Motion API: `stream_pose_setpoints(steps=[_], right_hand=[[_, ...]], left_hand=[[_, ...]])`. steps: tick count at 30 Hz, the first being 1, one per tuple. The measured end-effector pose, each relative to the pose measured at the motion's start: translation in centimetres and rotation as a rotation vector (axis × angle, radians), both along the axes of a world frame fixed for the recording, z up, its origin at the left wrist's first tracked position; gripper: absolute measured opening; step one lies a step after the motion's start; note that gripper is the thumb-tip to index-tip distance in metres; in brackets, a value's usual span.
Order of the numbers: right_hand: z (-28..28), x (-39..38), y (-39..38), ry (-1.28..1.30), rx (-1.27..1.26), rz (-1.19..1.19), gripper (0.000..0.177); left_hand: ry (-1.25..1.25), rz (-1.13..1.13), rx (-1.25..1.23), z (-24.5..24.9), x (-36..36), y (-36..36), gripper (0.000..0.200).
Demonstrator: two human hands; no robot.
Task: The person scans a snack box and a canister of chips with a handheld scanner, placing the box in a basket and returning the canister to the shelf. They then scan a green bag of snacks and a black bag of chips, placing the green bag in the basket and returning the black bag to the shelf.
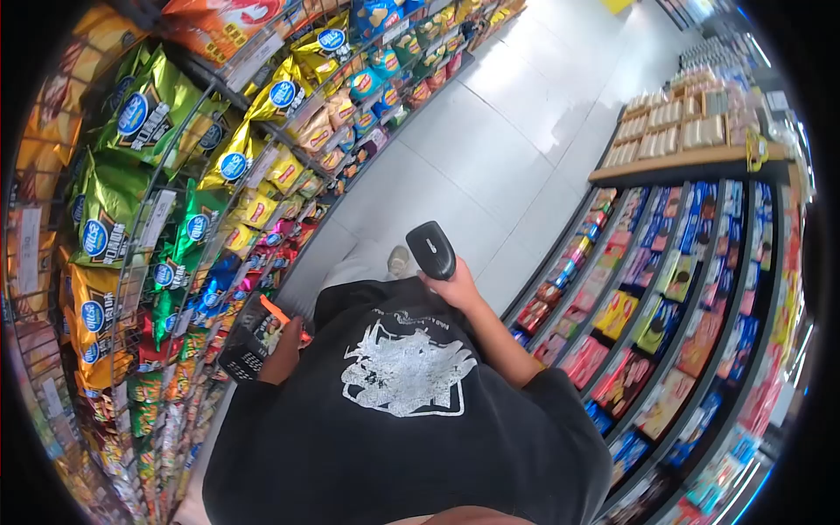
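Note:
My right hand (456,285) is closed around the handle of a black barcode scanner (430,251), held out over the aisle floor in front of me. My left hand (282,353) is low at my left side, closed on a black handheld terminal (244,357) with rows of light keys and orange at its edge. My fingers partly cover that device, so its full shape is hidden. It is close to the lower snack bags on the left shelf. The black T-shirt (350,455) with a white print lies between my two arms.
A wire rack of crisp bags (149,114) runs along my left, with price tags (157,217) on its edges. To the right, sloped shelves (647,297) carry boxed and packed sweets. Beyond them stands a wooden display (674,131). Pale tiled floor (472,149) stretches ahead.

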State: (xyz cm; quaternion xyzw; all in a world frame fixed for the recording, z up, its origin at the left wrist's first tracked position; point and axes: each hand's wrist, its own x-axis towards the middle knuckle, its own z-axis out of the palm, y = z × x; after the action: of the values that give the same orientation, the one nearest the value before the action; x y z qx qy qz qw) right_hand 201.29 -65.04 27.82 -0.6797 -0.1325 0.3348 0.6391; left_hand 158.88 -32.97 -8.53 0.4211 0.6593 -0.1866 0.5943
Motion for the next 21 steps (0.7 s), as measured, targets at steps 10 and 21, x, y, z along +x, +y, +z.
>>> stream_pose_setpoints(steps=[10,21], right_hand=[[-1.9,14.4,1.7,-0.071,0.055,0.06,0.03],[1.4,39.3,-4.2,-0.292,-0.307,0.136,0.044]], left_hand=[[-0.04,-0.05,-0.026,-3.2,20.3,-5.1,0.032],[-0.095,-0.101,0.013,-2.3,43.2,-6.5,0.032]])
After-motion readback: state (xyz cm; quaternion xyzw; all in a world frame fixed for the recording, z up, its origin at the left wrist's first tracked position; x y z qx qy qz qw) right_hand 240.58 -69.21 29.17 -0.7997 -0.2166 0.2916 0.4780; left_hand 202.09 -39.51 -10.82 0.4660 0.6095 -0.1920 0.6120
